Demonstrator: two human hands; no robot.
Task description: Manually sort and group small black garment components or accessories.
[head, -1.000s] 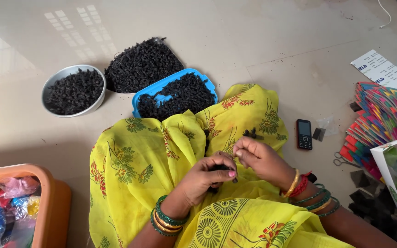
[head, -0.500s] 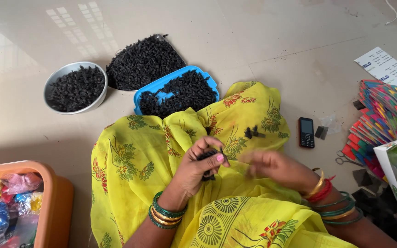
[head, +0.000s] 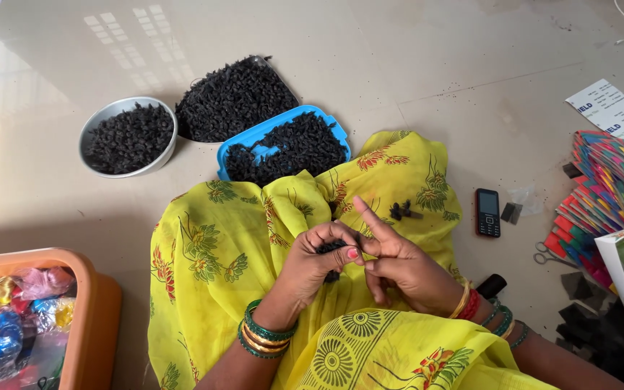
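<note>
At frame centre, the left hand point(head: 319, 263) pinches a small black bead piece point(head: 331, 247) over the yellow floral cloth point(head: 240, 238). The right hand point(head: 399, 263) meets it, fingers point(head: 370, 217) partly curled, gripping nothing visible. Above lies a blue rectangular plastic tray point(head: 254, 137) of black pieces.

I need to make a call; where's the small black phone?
In the head view, the phone lies on the floor at right, between the yellow cloth and the fanned colourful cards.
</note>
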